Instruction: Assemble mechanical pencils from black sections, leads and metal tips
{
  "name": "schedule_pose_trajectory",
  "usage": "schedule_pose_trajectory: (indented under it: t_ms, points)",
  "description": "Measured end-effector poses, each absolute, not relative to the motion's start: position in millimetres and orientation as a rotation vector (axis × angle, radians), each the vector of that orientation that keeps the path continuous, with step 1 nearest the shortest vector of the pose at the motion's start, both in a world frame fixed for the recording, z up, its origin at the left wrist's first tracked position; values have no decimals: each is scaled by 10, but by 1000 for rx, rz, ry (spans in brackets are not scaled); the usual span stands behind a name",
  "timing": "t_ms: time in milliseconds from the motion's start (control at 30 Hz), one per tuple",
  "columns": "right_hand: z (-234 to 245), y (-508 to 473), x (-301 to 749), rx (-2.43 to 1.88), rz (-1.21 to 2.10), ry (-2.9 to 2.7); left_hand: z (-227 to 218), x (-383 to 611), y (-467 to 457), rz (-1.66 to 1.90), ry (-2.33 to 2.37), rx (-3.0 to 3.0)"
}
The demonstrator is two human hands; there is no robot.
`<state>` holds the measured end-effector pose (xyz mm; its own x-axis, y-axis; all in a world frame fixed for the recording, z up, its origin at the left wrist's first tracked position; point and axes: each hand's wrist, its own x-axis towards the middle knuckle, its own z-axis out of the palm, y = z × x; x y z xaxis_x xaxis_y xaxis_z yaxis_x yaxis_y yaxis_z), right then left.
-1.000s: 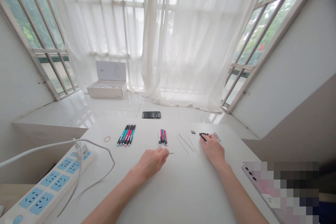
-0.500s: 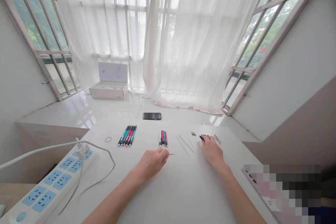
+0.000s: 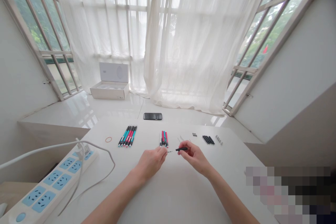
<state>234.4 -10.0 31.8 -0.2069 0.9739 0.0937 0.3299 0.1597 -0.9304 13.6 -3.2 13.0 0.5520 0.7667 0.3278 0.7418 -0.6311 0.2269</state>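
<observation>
My left hand (image 3: 151, 161) is closed in a pinch on a thin pen refill (image 3: 170, 152), whose narrow end sticks out to the right; the rest is hidden in the fingers. Between the fingertips of my right hand (image 3: 195, 156) is a black pen grip (image 3: 181, 149), lying roughly level. Its left end is close to the refill's tip, with a small gap between them. Just beyond my left hand lie several pink and teal pen barrels (image 3: 164, 138). Thin rods (image 3: 180, 138) are partly covered by my right hand.
To the right lie small dark parts (image 3: 194, 134), several black grips (image 3: 208, 140) and small grey tips (image 3: 218, 140). Assembled-looking pens (image 3: 127, 135), a rubber band (image 3: 108, 139) and a power strip (image 3: 58, 178) are on the left. Behind are a phone (image 3: 152, 116) and an open box (image 3: 109, 92).
My right hand has moved left from the row of black grips, carrying one of them to near the refill. My left hand stays almost in place, still pinching the refill.
</observation>
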Motion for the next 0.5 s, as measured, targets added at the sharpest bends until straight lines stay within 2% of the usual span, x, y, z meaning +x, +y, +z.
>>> schedule_pose_trajectory:
  t_ms: [267, 500]
  points:
    - [336, -134, 2291, -1283, 1023, -1744, 136, 133, -42, 644, 1300, 2702]
    - [362, -141, 2315, -1247, 1133, -1759, 146, 132, -42, 605, 1306, 2724]
